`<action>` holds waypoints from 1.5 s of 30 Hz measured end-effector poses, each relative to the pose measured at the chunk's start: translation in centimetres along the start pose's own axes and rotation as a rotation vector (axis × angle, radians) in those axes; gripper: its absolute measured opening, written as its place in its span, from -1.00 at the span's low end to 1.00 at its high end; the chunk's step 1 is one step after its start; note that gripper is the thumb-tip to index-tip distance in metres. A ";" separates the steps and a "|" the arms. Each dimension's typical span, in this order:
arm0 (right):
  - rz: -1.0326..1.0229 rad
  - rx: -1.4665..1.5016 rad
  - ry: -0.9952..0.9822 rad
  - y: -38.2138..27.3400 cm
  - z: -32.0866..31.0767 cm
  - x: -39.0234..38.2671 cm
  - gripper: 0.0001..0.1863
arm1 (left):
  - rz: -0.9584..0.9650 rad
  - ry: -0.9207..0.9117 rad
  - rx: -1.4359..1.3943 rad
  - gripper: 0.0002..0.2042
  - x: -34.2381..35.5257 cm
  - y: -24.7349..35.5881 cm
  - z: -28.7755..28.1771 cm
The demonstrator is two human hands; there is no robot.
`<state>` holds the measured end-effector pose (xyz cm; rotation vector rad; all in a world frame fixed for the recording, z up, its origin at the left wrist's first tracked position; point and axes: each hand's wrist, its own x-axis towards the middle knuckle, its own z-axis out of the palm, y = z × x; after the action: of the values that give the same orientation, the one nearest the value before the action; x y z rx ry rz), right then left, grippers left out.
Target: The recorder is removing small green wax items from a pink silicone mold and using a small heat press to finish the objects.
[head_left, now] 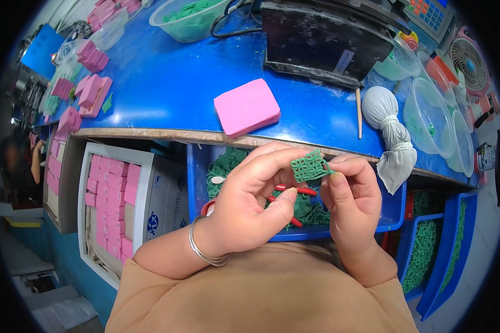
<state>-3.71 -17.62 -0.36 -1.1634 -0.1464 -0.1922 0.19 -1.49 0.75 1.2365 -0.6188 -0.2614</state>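
In front of me, over a blue tray (391,221), both my hands meet at a small green openwork lattice piece (307,166) that looks like wax. My right hand (353,194) pinches the thin stem at its right edge between thumb and fingers. The curled fingers of my left hand (255,197) hold its left side, with the thumb bent below it. Red tool handles (303,191), like those of pliers or cutters, show behind and beside my left thumb; whether the left hand touches them I cannot tell. More green lattice pieces (228,165) lie in the tray, partly hidden by my hands.
A pink block (247,107) sits near the edge of the blue table (166,89). Behind it stands a black machine (322,41). To its right are a wooden stick (359,114), a tied white cloth bag (389,125) and clear bowls (428,116). Pink blocks fill a box (86,216) at left.
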 end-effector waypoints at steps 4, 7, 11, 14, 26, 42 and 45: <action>0.005 -0.011 -0.009 0.0 0.0 0.0 -0.88 | 0.039 0.021 -0.016 -0.60 -0.1 -0.3 0.1; 0.001 -0.007 -0.014 0.0 0.0 0.1 -0.88 | 0.028 0.018 0.002 -0.60 -0.1 -0.2 0.1; 0.010 -0.013 -0.002 0.0 0.1 0.0 -0.88 | 0.018 0.031 -0.012 -0.61 -0.2 -0.3 0.2; 0.001 -0.018 0.019 0.0 0.4 0.0 -0.89 | -0.016 0.083 -0.029 -0.65 0.0 -0.3 0.7; -0.146 -0.485 -0.025 0.5 0.4 0.2 -0.90 | -0.016 0.156 0.140 -0.82 0.5 -0.3 0.5; 0.169 -0.695 -0.220 1.6 0.3 1.1 -0.86 | 0.719 0.163 1.145 -0.74 3.5 3.5 -5.4; 0.121 -0.857 -0.287 2.7 -0.2 1.6 -0.77 | 0.668 0.534 1.147 -0.85 8.3 5.3 -10.0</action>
<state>-1.49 -16.92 -2.56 -2.0477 -0.2584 0.0348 11.92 3.99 6.25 1.9692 -0.6762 1.1006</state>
